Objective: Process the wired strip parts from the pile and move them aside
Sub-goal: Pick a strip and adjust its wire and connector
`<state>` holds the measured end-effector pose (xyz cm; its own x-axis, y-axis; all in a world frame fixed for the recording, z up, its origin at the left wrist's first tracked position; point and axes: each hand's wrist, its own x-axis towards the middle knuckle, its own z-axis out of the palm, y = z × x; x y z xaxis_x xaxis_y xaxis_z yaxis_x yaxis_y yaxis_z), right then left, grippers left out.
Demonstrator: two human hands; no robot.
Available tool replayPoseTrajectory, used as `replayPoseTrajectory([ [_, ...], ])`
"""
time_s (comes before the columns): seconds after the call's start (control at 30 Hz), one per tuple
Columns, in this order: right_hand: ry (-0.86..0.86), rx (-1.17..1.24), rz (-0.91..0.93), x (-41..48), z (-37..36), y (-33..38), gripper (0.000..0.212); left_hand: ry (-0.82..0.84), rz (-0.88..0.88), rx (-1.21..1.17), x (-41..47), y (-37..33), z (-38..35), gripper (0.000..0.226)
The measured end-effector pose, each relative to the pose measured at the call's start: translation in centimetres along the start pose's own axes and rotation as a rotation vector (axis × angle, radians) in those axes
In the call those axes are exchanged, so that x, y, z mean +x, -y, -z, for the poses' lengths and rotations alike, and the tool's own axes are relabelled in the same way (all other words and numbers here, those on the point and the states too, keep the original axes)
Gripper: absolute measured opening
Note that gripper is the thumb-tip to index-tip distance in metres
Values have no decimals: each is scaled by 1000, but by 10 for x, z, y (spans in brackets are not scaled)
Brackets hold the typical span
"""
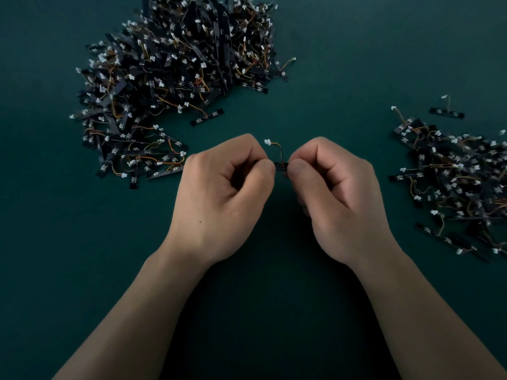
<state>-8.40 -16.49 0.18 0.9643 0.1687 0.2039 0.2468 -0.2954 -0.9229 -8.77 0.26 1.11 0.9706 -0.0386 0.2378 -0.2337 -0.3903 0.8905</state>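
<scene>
While a large heap of black wired strips [175, 75] lies far left on the dark green tabletop [343, 64], the left hand [222, 193] and right hand [337, 196] pinch one small black strip with an orange wire and white plug [280, 165] between them at centre. A smaller heap of strips [455, 182] sits right.
</scene>
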Motion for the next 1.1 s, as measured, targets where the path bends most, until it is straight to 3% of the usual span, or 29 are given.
replayPoseTrajectory([
  [0.67,25,10,2,0,0,1,18,38,7,-24,-1,1,1,23],
  [1.1,36,25,6,0,2,1,20,-22,3,10,0,1,-1,22],
])
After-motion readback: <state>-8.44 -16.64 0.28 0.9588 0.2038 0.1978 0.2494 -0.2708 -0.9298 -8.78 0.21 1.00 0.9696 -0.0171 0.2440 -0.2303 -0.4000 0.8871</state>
